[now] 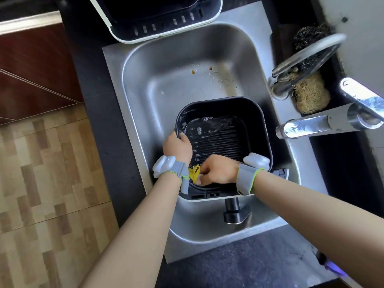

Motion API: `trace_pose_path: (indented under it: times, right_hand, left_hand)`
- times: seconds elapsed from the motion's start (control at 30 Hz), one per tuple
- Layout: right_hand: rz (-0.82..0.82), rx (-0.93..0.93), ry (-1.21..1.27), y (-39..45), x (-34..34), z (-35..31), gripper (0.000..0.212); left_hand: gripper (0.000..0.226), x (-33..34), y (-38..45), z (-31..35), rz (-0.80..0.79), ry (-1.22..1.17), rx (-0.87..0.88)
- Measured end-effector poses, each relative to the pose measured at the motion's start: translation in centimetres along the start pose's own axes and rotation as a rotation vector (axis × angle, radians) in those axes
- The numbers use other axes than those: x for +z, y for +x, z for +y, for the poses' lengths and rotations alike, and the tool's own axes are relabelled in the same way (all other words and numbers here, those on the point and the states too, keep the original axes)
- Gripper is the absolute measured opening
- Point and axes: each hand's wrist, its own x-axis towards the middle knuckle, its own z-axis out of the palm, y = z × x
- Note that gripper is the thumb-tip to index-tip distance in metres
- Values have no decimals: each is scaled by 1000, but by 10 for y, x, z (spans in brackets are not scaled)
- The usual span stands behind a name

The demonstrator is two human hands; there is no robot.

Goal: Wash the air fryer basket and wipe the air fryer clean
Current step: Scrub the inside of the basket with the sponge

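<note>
We are leaning over the sink, where the basket is sitting, its handle pointing toward us. Our right hand is curling round a yellow cloth at the basket's near wall. Our left hand is gripping the left rim. Farther off, the fryer is standing behind the sink; the tap is reaching in from the right.

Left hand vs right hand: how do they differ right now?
The left hand grips the basket by its left rim; the right hand is inside at the near wall, pressing a yellow cloth. The left holds steady, the right seems to scrub. Both wear grey wrist devices.
</note>
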Motion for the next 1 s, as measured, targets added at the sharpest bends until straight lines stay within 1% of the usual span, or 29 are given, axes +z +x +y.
trace_pose_path:
  times: [0.03,0.1,0.13,0.2,0.27,0.37,0.4,0.5,0.63,0.8,0.87,1.0]
  right_hand:
    - [-6,24,15,2,-1,0,37]
    - [16,79,53,6,0,-1,16]
    - [41,106,3,9,1,-2,12]
    - [79,176,-137,15,1,1,28]
    - [43,221,-184,18,-2,3,32]
    - [-76,186,-160,17,-5,6,26]
    - [-94,163,-124,16,-4,7,23]
    - [-93,127,2,16,-2,9,19]
    - [-117,133,118,22,1,15,12]
    - [-145,177,147,28,3,15,18]
    - [-152,192,149,28,2,14,17]
    - [-250,181,104,27,-3,13,16]
  left_hand:
    - [24,-1,0,0,-3,-1,3]
    - [24,-1,1,0,-8,-1,4]
    - [24,-1,1,0,-9,0,-1]
    - [24,0,2,0,-23,1,1]
    - [25,1,3,-1,-33,0,-1]
    - [25,-1,3,-2,-32,-10,3]
    - [25,-1,3,-2,-32,-10,6]
    - [25,0,3,0,-31,2,2]
    - [26,-1,2,0,-39,13,-16]
    - [25,-2,1,1,-34,3,-13]
    - [25,-1,2,1,-34,0,-13]
    - [25,-2,2,2,-37,-1,-7]
